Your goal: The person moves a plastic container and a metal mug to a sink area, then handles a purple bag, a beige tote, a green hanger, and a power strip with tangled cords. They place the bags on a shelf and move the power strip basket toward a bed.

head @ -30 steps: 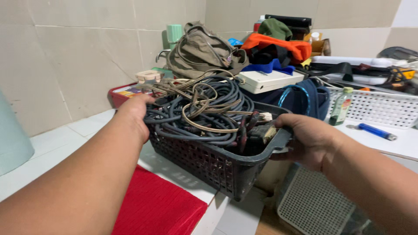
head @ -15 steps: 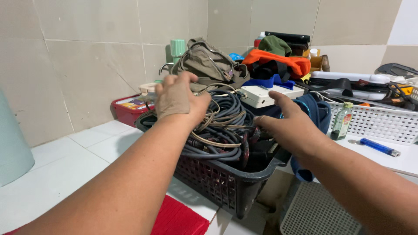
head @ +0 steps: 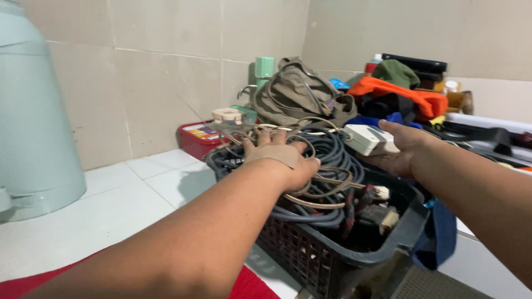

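- The left hand (head: 280, 160) lies palm down on the tangle of cables (head: 310, 166) heaped in the black basket (head: 332, 249), a tan wrap across its back.
- Its fingers (head: 265, 138) are spread and pushed in among the loops; whether they have closed round any one strand I cannot tell, since the hand hides its own grip.
- The right hand (head: 402, 149) reaches over the far rim of the basket, its fingers partly open against the underside of a white box (head: 368, 138) that sits at the basket's far edge, touching the cables. It looks like a loose cradle more than a firm hold.
- The cables fill the basket's near and middle part: grey coils under the left palm, thin beige cords (head: 327, 185) looped across them just right of that hand, plugs (head: 382, 213) lower toward the basket's right wall.
- To work this well, in my judgement: feel for one strand before pulling, as beige and grey are interlaced and a blind tug would drag the whole heap.
- The basket's near right corner overhangs the edge of the white table (head: 111, 205), so any pull should go upward, not toward the body, lest the basket tip off.
- A grey bag (head: 293, 94) lies behind the basket, a red tin (head: 197, 138) to the basket's left against the wall.
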